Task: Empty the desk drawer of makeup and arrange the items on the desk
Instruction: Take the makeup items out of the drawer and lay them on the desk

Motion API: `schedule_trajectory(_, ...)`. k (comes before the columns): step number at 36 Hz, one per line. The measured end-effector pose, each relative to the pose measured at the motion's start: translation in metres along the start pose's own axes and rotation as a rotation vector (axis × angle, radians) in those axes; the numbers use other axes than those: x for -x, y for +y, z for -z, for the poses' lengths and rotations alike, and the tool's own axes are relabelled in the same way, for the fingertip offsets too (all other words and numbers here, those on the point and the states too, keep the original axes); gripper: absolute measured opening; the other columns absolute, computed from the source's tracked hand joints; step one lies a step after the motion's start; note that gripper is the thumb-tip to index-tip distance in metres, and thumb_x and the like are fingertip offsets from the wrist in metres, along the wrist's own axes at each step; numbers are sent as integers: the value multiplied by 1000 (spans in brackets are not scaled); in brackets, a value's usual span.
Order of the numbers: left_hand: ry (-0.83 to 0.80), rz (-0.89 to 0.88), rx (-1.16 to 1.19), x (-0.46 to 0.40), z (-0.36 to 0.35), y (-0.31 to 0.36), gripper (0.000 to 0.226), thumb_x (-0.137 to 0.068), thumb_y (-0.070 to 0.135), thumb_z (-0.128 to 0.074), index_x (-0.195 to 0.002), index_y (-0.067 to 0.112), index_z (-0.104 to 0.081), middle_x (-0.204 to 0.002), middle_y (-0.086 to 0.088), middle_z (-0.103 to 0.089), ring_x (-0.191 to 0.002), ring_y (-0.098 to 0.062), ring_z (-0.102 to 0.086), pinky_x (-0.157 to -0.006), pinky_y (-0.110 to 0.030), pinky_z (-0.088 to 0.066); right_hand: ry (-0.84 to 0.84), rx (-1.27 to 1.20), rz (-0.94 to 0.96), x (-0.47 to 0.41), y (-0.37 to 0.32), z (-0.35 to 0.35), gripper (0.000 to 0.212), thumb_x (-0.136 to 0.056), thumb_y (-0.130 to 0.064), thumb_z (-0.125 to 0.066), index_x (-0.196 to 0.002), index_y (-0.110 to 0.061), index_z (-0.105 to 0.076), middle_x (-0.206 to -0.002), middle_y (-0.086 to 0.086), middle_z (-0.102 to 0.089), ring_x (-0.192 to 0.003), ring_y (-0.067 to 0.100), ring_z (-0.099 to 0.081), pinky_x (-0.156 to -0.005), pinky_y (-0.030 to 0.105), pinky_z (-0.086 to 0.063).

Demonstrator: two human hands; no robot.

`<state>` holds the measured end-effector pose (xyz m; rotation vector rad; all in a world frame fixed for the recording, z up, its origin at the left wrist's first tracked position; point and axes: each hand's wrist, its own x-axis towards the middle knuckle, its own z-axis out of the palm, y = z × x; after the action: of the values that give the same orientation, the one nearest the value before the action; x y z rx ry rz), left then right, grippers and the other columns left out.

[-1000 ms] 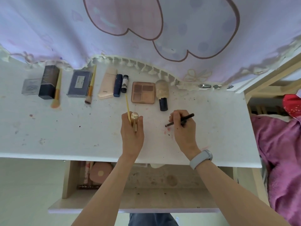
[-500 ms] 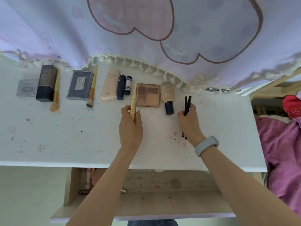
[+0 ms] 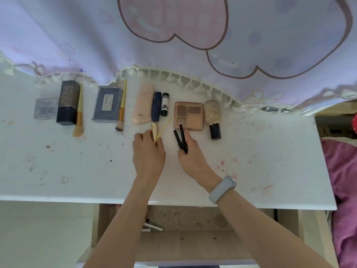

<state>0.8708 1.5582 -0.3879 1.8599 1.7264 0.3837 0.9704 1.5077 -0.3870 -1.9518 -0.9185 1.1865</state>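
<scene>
My left hand (image 3: 148, 153) is closed around a gold tube (image 3: 154, 129) and a thin yellow stick (image 3: 163, 129), just below the pink tube (image 3: 142, 105) in the makeup row. My right hand (image 3: 190, 154) grips two black pencils (image 3: 180, 139), their tips at the lower edge of the brown eyeshadow palette (image 3: 189, 115). Both hands hover over the white desk (image 3: 77, 167). The open drawer (image 3: 193, 223) below holds silver tubes (image 3: 152, 227) at its left; my arms hide part of it.
Along the back of the desk lie a clear case (image 3: 45, 109), a dark bottle (image 3: 67, 102), two brushes (image 3: 78, 117), a blue palette (image 3: 108, 105), a navy tube (image 3: 156, 106), a black-white stick (image 3: 165, 104) and a kabuki brush (image 3: 213, 118). A lilac curtain (image 3: 173, 35) hangs behind; pink fabric (image 3: 343, 180) lies right.
My right hand has swung left from beside the kabuki brush to the palette's lower edge with the pencils. My left hand has pulled back slightly, and the gold tube shows again.
</scene>
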Motion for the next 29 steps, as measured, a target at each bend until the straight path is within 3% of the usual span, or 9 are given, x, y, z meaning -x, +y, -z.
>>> schedule_trajectory(3, -40, -4, 41, -3, 9, -2, 36, -91, 20, -56, -124, 7, -50, -107, -12, -49, -93, -28, -53, -71, -29, -35, -11, -26, 11, -4, -4, -3, 62, -93, -4, -38, -147, -27, -19, -118, 10, -47, -103, 25, -51, -96, 34, -43)
schedule_trajectory(7, -69, -40, 139, -1, 15, -5, 38, -90, 17, -58, -127, 11, -52, -114, -8, -49, -91, -25, -57, -75, -25, -37, -12, -28, 30, 1, -9, 0, 49, -97, -3, -34, -144, -14, -29, -123, 1, -45, -114, 12, -46, -95, 13, -34)
schedule_trajectory(10, -87, -121, 163, 7, 14, -12, 41, -91, 15, -57, -131, 10, -50, -123, -7, -48, -102, -22, -55, -83, -20, -36, -4, -23, 40, 6, -6, 1, 44, -98, -3, -32, -141, -8, -34, -137, 9, -43, -123, 18, -45, -107, 30, -36)
schedule_trajectory(13, -100, -249, 82, 18, 8, -22, 43, -90, 9, -56, -133, 6, -49, -131, -14, -49, -116, -30, -47, -94, -33, -39, -35, 37, 91, 13, -3, 4, 44, -97, 2, -30, -139, -7, -37, -139, 10, -42, -123, 17, -44, -107, 35, -37)
schedule_trajectory(15, -84, -319, -67, 25, 4, -29, 43, -90, 12, -52, -133, 6, -49, -135, -17, -48, -119, -38, -46, -90, -49, -42, -66, 132, 146, 17, 2, 7, 45, -96, 4, -30, -139, -6, -37, -142, 10, -41, -127, 19, -40, -109, 28, -32)
schedule_trajectory(19, -167, -337, -291, 32, 0, -35, 56, -93, 36, -25, -141, 11, -38, -146, -14, -38, -132, -39, -35, -96, -55, -35, -80, 306, 255, 23, 11, 7, 46, -94, 5, -33, -139, -5, -36, -143, 8, -41, -132, 21, -32, -97, -2, -11)
schedule_trajectory(23, -234, -367, -388, 31, -3, -42, 62, -93, 46, -15, -147, 17, -23, -154, -9, -25, -141, -37, -16, -104, -53, -23, -51, 502, 387, 26, 17, 6, 53, -87, 6, -40, -139, -2, -38, -142, 9, -42, -126, 27, -36, -105, 24, -28)
schedule_trajectory(25, -257, -367, -420, 29, -2, -43, 65, -92, 49, -9, -149, 19, -15, -156, -5, -16, -143, -34, -7, -107, -52, -16, -35, 655, 420, 28, 20, 6, 56, -82, 3, -42, -138, -4, -41, -144, 6, -41, -123, 25, -34, -95, 37, -36)
schedule_trajectory(29, -277, -370, -457, 25, 0, -43, 70, -86, 53, 2, -150, 26, -3, -158, 0, -4, -145, -27, 3, -109, -48, -8, 8, 771, 441, 31, 25, 9, 53, -72, -7, -35, -118, -3, -60, -129, 8, -57, -108, 19, -37, -79, 39, -46)
